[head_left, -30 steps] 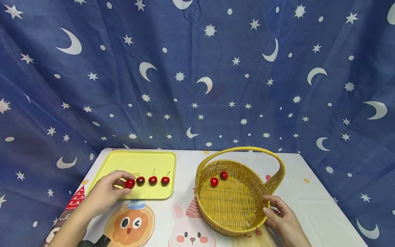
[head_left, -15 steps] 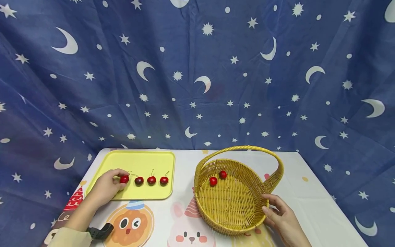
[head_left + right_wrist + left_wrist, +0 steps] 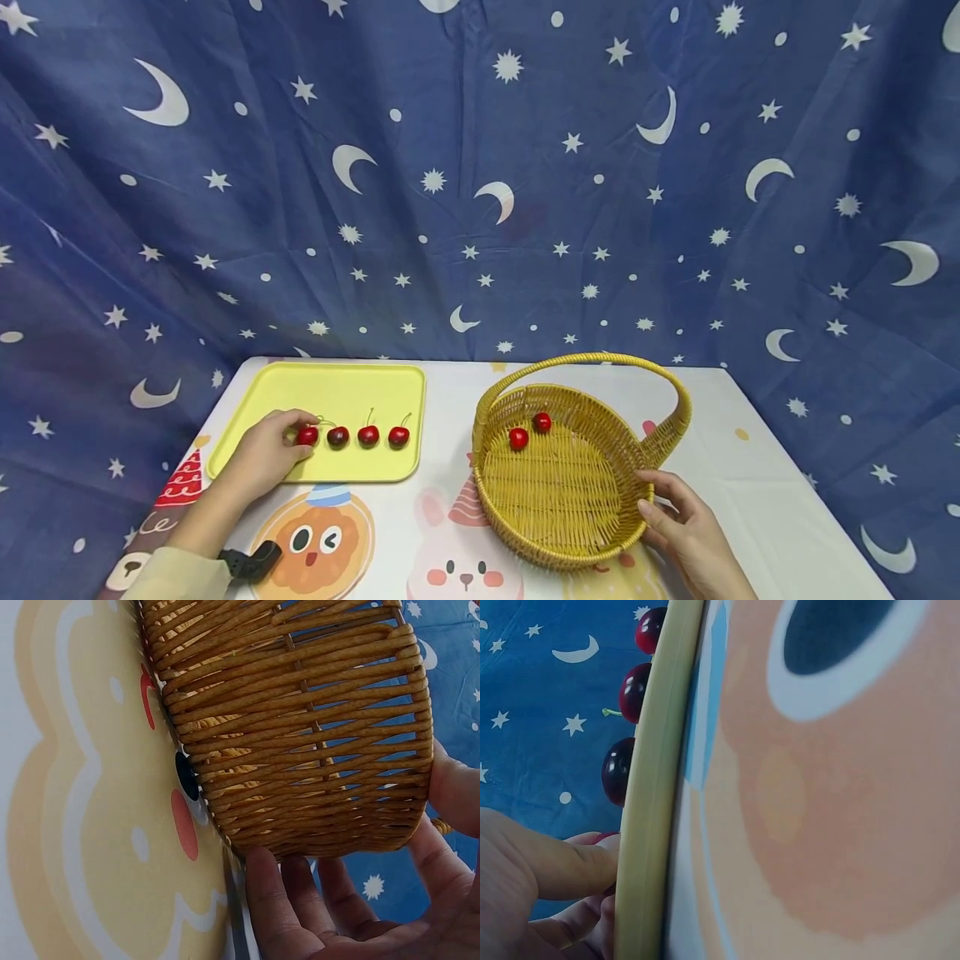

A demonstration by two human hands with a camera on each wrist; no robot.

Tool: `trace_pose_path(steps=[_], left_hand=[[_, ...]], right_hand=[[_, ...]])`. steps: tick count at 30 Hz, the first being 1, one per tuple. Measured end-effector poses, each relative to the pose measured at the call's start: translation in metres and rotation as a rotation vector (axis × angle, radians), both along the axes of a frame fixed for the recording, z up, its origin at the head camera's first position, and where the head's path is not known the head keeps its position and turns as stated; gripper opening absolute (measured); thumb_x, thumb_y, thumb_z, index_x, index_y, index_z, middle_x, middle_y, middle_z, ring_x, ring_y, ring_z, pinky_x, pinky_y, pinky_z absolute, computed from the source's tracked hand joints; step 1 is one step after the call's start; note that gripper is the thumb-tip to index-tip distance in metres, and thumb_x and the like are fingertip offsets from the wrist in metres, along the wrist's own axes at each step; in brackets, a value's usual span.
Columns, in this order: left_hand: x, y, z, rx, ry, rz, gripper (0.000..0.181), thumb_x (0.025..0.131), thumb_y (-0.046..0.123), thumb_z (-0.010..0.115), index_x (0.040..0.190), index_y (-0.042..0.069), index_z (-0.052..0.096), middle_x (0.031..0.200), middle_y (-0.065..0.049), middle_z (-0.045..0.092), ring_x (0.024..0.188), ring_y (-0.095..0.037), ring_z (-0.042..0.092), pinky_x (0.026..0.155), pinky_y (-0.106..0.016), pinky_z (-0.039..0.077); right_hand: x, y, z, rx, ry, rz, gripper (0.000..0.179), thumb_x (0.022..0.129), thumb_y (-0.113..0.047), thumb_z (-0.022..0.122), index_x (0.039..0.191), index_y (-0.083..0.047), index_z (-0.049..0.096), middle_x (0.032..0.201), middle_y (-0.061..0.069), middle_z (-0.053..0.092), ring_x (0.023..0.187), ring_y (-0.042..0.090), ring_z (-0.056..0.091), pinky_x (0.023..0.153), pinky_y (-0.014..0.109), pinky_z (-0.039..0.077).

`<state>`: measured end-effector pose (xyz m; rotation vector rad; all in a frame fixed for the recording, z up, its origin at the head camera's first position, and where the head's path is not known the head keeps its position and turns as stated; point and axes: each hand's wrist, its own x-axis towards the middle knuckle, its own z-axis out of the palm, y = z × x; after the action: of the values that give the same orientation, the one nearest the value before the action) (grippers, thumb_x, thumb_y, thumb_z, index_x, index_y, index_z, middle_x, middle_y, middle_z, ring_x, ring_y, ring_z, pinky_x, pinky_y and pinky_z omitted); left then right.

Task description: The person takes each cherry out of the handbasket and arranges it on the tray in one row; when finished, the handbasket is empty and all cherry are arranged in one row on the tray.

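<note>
My left hand [image 3: 266, 457] pinches a red cherry [image 3: 307, 436] between thumb and fingers at the left end of a row on the yellow tray [image 3: 337, 385]. To its right stand a dark cherry [image 3: 338, 437], a red cherry [image 3: 367, 437] and another red cherry [image 3: 399, 437], stems up or sideways. In the left wrist view, fingers mostly hide the pinched cherry. A yellow woven basket [image 3: 555, 508] with a tall handle contains two cherries near its back left wall. My right hand [image 3: 690, 529] holds the basket's right side, thumb at the rim and fingers against the outer weave [image 3: 322, 772].
The white tablecloth [image 3: 765, 492] carries cartoon prints, including a round winking face [image 3: 315, 542] and a rabbit [image 3: 467, 558]. A blue curtain [image 3: 480, 267] with moons and stars hangs behind the table. The basket's arched handle [image 3: 592, 358] rises above its rim.
My left hand and its cherry have shifted slightly left, away from the dark cherry. The left sleeve and wrist strap now show more. My right hand and the basket stay in place.
</note>
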<state>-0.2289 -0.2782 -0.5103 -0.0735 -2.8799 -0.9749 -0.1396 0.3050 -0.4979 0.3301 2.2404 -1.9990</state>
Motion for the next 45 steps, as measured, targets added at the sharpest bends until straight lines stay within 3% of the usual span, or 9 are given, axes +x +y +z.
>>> trace_pose_path(steps=[11, 15, 20, 24, 31, 34, 37, 41, 45], left_hand=[[0.010, 0.002, 0.016, 0.010, 0.005, 0.015, 0.044, 0.089, 0.003, 0.083, 0.131, 0.005, 0.072, 0.126, -0.023, 0.067, 0.083, -0.021, 0.056, 0.067, -0.029, 0.044], [0.019, 0.015, 0.033, 0.028, 0.037, -0.003, 0.048, 0.090, 0.002, 0.082, 0.135, 0.007, 0.069, 0.131, -0.021, 0.065, 0.077, -0.017, 0.054, 0.060, -0.025, 0.044], [0.033, 0.052, 0.065, 0.118, 0.032, -0.065, 0.053, 0.090, 0.002, 0.083, 0.139, 0.009, 0.066, 0.131, -0.013, 0.066, 0.078, -0.015, 0.056, 0.059, -0.025, 0.048], [0.047, 0.092, 0.084, 0.217, 0.012, -0.187, 0.048, 0.090, 0.005, 0.085, 0.133, 0.018, 0.069, 0.122, -0.001, 0.070, 0.084, -0.011, 0.060, 0.066, -0.024, 0.053], [0.066, 0.176, 0.098, 0.370, -0.043, -0.600, 0.041, 0.089, 0.007, 0.085, 0.124, 0.026, 0.073, 0.112, 0.007, 0.073, 0.093, -0.006, 0.067, 0.083, -0.025, 0.057], [0.062, 0.212, 0.099, 0.407, -0.093, -0.685, 0.044, 0.090, 0.005, 0.085, 0.125, 0.027, 0.071, 0.114, 0.009, 0.072, 0.098, -0.007, 0.068, 0.082, -0.023, 0.058], [0.049, 0.244, 0.094, 0.403, -0.125, -0.686, 0.048, 0.089, 0.005, 0.085, 0.129, 0.026, 0.069, 0.117, 0.011, 0.070, 0.105, -0.010, 0.067, 0.083, -0.022, 0.058], [0.029, 0.276, 0.081, 0.405, -0.166, -0.594, 0.056, 0.087, 0.007, 0.088, 0.135, 0.023, 0.066, 0.125, 0.006, 0.069, 0.111, -0.014, 0.067, 0.091, -0.027, 0.058], [0.011, 0.299, 0.064, 0.427, -0.209, -0.475, 0.065, 0.084, 0.006, 0.090, 0.141, 0.018, 0.062, 0.133, -0.005, 0.066, 0.100, -0.011, 0.066, 0.083, -0.030, 0.057]], right_hand=[[0.000, 0.000, -0.002, -0.004, 0.011, 0.005, 0.049, 0.108, -0.016, 0.065, 0.153, -0.005, 0.049, 0.136, 0.008, 0.055, 0.113, 0.019, 0.068, 0.087, 0.035, 0.065], [0.000, 0.001, -0.002, -0.002, 0.013, 0.007, 0.049, 0.108, -0.017, 0.065, 0.153, -0.005, 0.049, 0.136, 0.008, 0.055, 0.114, 0.019, 0.068, 0.088, 0.035, 0.065], [-0.001, 0.001, -0.002, -0.001, 0.016, 0.007, 0.049, 0.108, -0.017, 0.065, 0.153, -0.005, 0.049, 0.136, 0.009, 0.055, 0.114, 0.019, 0.068, 0.087, 0.035, 0.065], [-0.001, 0.000, -0.003, -0.009, 0.011, 0.009, 0.049, 0.108, -0.016, 0.065, 0.154, -0.005, 0.049, 0.137, 0.009, 0.055, 0.114, 0.020, 0.068, 0.088, 0.036, 0.065], [-0.001, 0.002, -0.001, -0.007, -0.003, 0.010, 0.048, 0.109, -0.017, 0.064, 0.153, -0.006, 0.049, 0.136, 0.009, 0.054, 0.114, 0.021, 0.067, 0.088, 0.036, 0.065], [-0.002, 0.002, -0.001, -0.003, 0.004, 0.009, 0.048, 0.109, -0.016, 0.064, 0.154, -0.006, 0.049, 0.137, 0.010, 0.054, 0.115, 0.022, 0.067, 0.088, 0.036, 0.065], [-0.001, 0.002, -0.001, -0.002, -0.004, 0.008, 0.049, 0.109, -0.017, 0.064, 0.154, -0.006, 0.048, 0.138, 0.009, 0.054, 0.115, 0.021, 0.067, 0.088, 0.036, 0.065], [-0.001, 0.001, -0.001, 0.002, -0.020, 0.011, 0.050, 0.109, -0.016, 0.065, 0.154, -0.006, 0.048, 0.140, 0.012, 0.053, 0.115, 0.021, 0.066, 0.089, 0.036, 0.065], [-0.002, 0.001, -0.001, 0.004, -0.030, 0.014, 0.050, 0.108, -0.015, 0.065, 0.154, -0.006, 0.048, 0.144, 0.016, 0.050, 0.116, 0.021, 0.066, 0.090, 0.037, 0.065]])
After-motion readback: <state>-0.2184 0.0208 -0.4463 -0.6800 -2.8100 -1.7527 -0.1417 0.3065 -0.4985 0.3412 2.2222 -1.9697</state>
